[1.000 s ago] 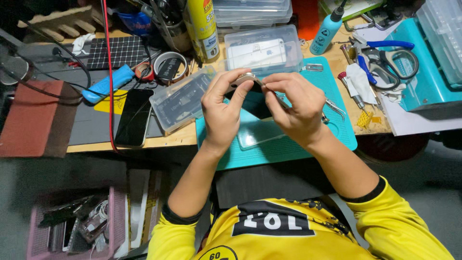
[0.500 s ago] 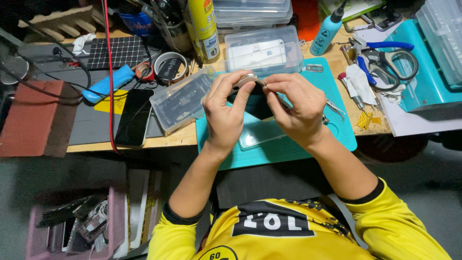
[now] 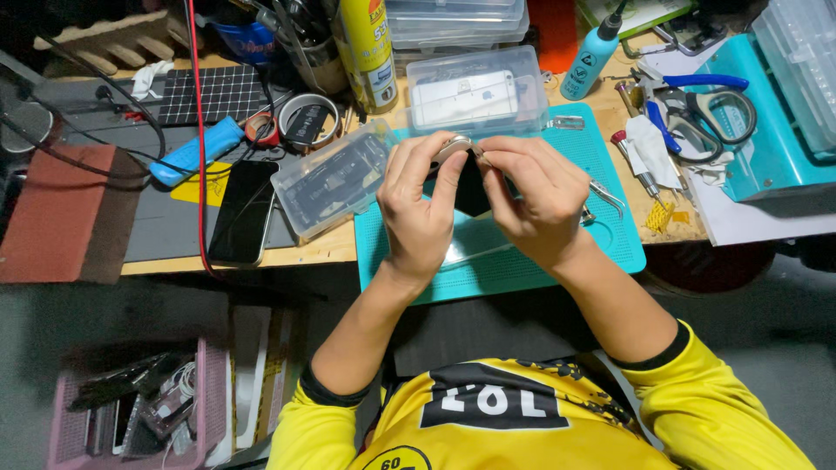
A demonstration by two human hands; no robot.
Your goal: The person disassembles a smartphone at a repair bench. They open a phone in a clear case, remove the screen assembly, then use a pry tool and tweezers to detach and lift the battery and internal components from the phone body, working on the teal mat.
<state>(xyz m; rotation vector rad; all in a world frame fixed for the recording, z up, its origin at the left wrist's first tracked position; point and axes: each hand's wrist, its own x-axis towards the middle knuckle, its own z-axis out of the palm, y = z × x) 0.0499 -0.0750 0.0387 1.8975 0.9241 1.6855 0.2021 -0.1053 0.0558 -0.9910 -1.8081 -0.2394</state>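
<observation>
A wooden table [image 3: 331,252] holds a teal mat [image 3: 540,261], and on the mat's far edge sits a clear plastic box [image 3: 475,91] with a white phone inside, while a second clear box [image 3: 335,178] lies to the left of the mat and a black phone [image 3: 244,211] lies flat further left. Above the mat, the left hand [image 3: 418,213] and the right hand [image 3: 535,204] are close together, and both pinch a small dark device with a silver edge [image 3: 461,161] with their fingertips. The right hand also has thin metal tweezers [image 3: 605,196] tucked in it, poking out to the right.
</observation>
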